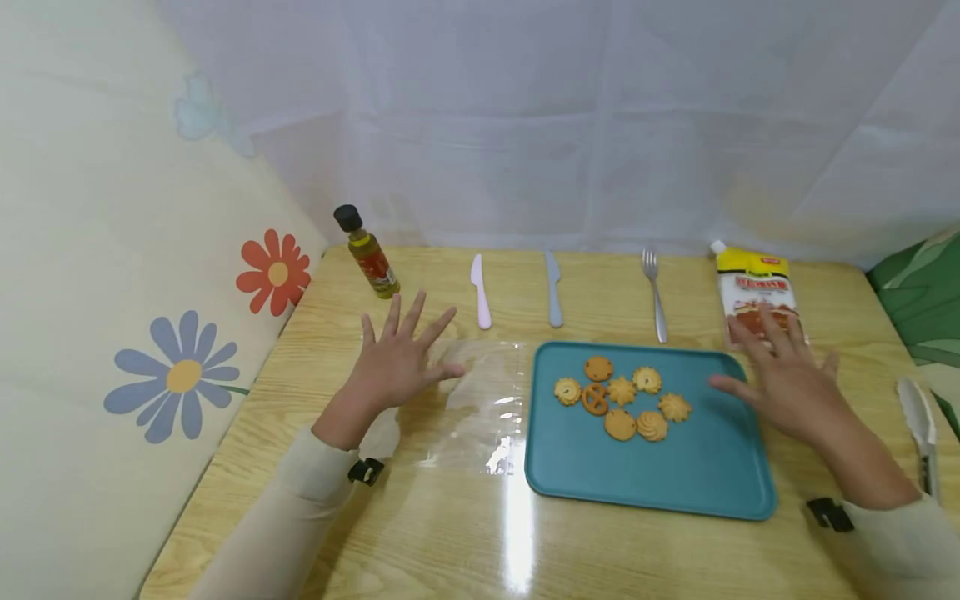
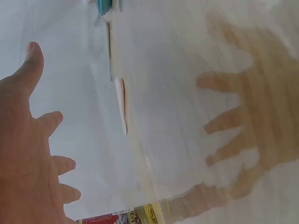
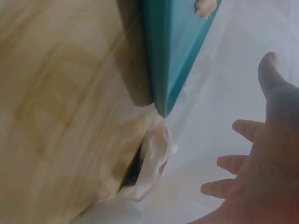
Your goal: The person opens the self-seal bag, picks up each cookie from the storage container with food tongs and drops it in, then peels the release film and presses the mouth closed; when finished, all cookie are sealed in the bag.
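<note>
Both hands are held out over the table with fingers spread, and neither grips anything. My left hand (image 1: 396, 362) is over the left edge of a clear plastic sheet (image 1: 472, 417), below the oil bottle (image 1: 375, 265). The right hand (image 1: 798, 387) overlaps the right rim of a teal tray (image 1: 585, 475) and the lower part of a sauce pouch (image 1: 753, 287) in the head view. Several cookies (image 1: 620, 424) and a pretzel (image 1: 596, 399) lie grouped on the tray. In the left wrist view, the left hand's fingers (image 2: 51, 123) are straight, and its reflection shows on the tabletop.
Along the back of the table lie a pink knife (image 1: 481, 292), a grey-blue knife (image 1: 553, 289) and a fork (image 1: 655, 296). Tongs (image 1: 921, 429) lie at the far right edge. A pale cloth (image 1: 525, 125) hangs behind the table, and a flower-printed panel (image 1: 75, 292) stands at left.
</note>
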{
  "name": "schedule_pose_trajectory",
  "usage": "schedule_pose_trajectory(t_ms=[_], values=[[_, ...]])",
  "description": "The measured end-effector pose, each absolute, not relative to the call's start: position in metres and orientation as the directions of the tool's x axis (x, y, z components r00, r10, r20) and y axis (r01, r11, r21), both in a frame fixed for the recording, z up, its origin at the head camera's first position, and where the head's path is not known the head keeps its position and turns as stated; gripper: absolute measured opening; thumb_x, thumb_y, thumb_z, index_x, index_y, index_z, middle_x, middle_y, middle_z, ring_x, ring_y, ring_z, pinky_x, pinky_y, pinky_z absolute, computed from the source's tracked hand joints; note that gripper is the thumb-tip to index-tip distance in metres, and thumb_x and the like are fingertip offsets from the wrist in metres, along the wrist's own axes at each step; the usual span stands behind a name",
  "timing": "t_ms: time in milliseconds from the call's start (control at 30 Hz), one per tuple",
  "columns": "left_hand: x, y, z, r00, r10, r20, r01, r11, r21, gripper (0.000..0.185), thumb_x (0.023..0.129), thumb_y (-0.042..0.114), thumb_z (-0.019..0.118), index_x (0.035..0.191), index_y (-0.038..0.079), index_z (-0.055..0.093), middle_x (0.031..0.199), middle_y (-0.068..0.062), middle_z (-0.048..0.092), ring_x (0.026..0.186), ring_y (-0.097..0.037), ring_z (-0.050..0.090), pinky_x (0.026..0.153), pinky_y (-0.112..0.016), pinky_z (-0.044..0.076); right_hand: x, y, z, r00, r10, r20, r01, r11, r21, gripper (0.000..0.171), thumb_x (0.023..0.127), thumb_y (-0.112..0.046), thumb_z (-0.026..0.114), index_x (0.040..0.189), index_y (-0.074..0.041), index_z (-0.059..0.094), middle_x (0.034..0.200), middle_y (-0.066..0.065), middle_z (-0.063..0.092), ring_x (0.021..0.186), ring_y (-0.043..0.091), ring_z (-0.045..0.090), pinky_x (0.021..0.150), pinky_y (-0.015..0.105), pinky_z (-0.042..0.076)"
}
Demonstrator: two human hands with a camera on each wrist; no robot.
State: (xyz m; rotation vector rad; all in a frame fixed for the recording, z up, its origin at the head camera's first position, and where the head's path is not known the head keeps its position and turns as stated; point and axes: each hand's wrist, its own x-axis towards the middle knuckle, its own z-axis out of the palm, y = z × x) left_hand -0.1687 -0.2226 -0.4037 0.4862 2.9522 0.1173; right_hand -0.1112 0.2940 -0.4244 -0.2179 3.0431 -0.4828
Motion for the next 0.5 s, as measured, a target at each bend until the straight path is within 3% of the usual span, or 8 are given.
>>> schedule_pose_trajectory(t_ms=[333, 500], values=[[-0.158, -0.231, -0.416, -0.922, 0.364, -0.135, 0.345, 0.928, 0.144, 0.087, 0.095, 0.070, 0.055, 0.166, 0.032, 0.020, 0.173, -0.017, 0.005, 0.155, -0.052, 0.001, 0.110, -0.084, 0.005, -0.092, 0.319, -0.428, -0.993, -0.089, -0.077, -0.055, 0.930, -0.364, 0.097, 0.099, -0.059, 0.061, 0.167, -0.016, 0.007, 0.168, 0.027, -0.013, 0.148, 0.060, -0.012, 0.091, 0.095, -0.001], [-0.151, -0.234, -0.423, -0.909, 0.388, -0.150, 0.362, 0.915, 0.176, 0.086, 0.097, 0.068, 0.055, 0.166, 0.029, 0.022, 0.173, -0.016, 0.007, 0.155, -0.050, 0.002, 0.112, -0.082, 0.006, -0.081, 0.329, -0.433, -0.997, -0.027, -0.078, 0.004, 0.932, -0.363, 0.098, 0.099, -0.061, 0.059, 0.166, -0.014, 0.005, 0.168, 0.028, -0.010, 0.148, 0.061, -0.011, 0.092, 0.094, -0.001]])
